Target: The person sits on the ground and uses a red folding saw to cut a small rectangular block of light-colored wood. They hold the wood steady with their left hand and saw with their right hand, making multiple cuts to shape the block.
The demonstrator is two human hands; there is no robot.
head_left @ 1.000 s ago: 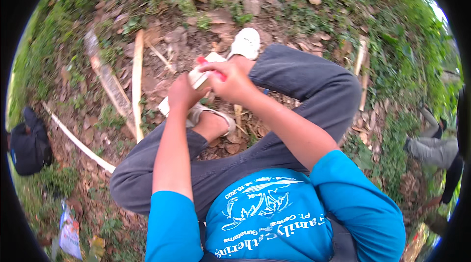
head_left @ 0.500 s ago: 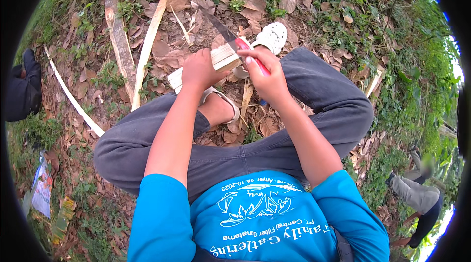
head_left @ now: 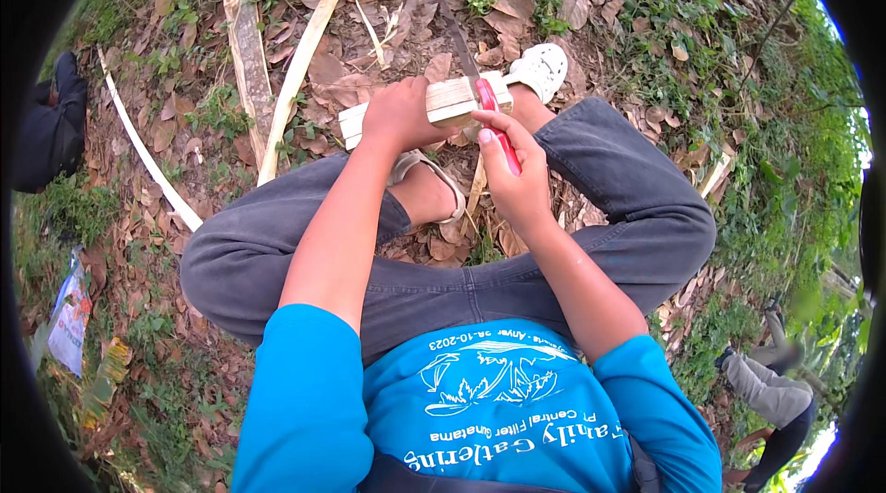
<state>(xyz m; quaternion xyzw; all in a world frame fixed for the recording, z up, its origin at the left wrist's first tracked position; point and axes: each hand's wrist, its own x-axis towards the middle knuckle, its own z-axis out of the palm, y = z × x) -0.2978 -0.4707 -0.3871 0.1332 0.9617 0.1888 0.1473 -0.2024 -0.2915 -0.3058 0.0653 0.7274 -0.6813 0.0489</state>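
Note:
A squared block of pale wood [head_left: 450, 103] lies across in front of me, between my bent legs. My left hand [head_left: 403, 114] is wrapped over its middle. My right hand [head_left: 515, 165] is closed round the red handle of a saw-like blade tool [head_left: 499, 128]. Its long dark blade [head_left: 454, 30] points away from me and crosses the block near the right end. The blade's edge is too small to make out. Beneath the block, part of the ground and a thin wood strip [head_left: 476, 190] are partly hidden.
Long split wood strips [head_left: 302, 73] and a bark-covered slab [head_left: 245, 45] lie on leaf litter at the left. A thin curved strip [head_left: 143, 147] is farther left. A plastic bag [head_left: 70, 318] lies low left. Other people show at the left [head_left: 57, 128] and right [head_left: 773, 391] edges.
The view has shifted, so the scene sits somewhat lower right. The blade now stands more upright across the block, close to its right end. Both hands keep their hold.

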